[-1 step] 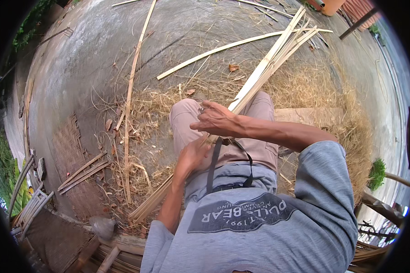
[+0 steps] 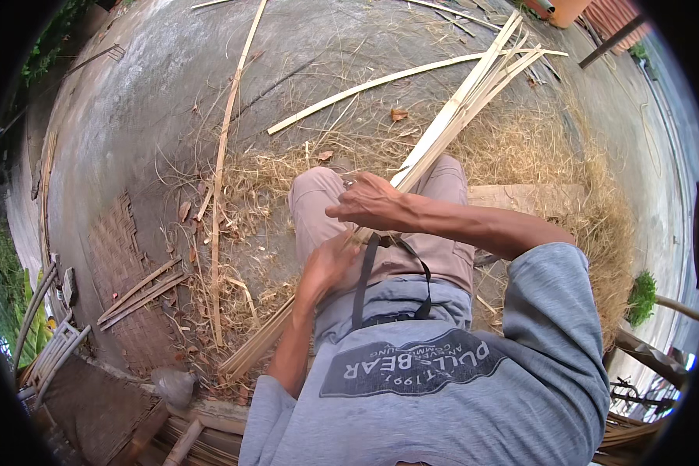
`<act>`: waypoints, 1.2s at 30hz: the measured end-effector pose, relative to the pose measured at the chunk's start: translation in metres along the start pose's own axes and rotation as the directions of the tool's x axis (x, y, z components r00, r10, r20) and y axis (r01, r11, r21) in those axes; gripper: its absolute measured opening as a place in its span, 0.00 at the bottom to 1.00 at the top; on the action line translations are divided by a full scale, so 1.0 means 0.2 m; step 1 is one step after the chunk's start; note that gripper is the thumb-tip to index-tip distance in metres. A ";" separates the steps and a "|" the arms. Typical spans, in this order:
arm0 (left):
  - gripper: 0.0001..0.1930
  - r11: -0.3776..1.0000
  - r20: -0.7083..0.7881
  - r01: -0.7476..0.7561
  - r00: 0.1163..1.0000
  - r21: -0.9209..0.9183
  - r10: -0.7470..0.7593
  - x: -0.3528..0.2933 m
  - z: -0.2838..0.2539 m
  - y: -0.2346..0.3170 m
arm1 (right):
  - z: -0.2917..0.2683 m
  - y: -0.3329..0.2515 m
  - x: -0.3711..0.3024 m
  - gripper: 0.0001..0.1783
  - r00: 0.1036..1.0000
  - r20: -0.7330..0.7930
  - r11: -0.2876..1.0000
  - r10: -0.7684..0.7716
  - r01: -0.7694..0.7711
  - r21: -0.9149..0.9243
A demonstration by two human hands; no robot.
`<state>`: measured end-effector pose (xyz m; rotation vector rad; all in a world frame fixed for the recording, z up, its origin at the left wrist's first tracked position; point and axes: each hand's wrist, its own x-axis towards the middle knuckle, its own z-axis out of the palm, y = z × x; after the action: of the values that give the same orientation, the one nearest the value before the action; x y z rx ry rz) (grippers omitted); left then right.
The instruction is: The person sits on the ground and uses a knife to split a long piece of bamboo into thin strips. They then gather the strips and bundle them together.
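A bundle of pale split bamboo strips (image 2: 436, 140) slants across my lap, its loose ends fanning out at the far right. The lower end (image 2: 258, 342) comes out past my left forearm. My left hand (image 2: 330, 262), slightly smeared by motion, is closed round the bundle above my lap. Just beyond it my right hand (image 2: 371, 199) lies across the strips with its fingers curled in. Whatever those fingers hold is hidden. A black strap (image 2: 365, 273) hangs in a loop over my lap, beside the bundle.
Dry fibre shavings (image 2: 520, 151) cover the ground around my legs. One long strip (image 2: 224, 147) lies at the left, another strip (image 2: 365, 87) ahead. A woven mat (image 2: 128, 283) with several short strips lies left. A flat board (image 2: 528, 199) rests right of my knees.
My left hand moves slightly and looks more blurred, and my right hand shifts a little. The bundle stays almost in place.
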<state>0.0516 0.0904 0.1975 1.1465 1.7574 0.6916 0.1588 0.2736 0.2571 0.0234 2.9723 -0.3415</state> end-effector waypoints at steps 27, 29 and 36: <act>0.17 0.976 -0.323 0.191 0.935 0.104 -0.148 0.14 0.08 -0.04 | 0.14 0.08 0.03 0.17 0.983 0.048 0.637 0.178 -0.152 0.756; 0.17 0.984 -0.340 0.175 0.926 0.003 -0.164 0.15 0.10 -0.05 | 0.22 0.12 0.05 0.18 0.866 -0.145 0.748 0.479 -0.315 0.585; 0.18 0.990 -0.364 0.137 0.924 0.024 -0.119 0.14 0.11 -0.06 | 0.06 -0.03 -0.07 0.11 0.885 0.391 0.866 0.254 -0.388 0.315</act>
<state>0.0615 0.1104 0.1672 0.9680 2.1494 0.8233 0.1737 0.2656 0.2480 0.4606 2.4558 -0.7887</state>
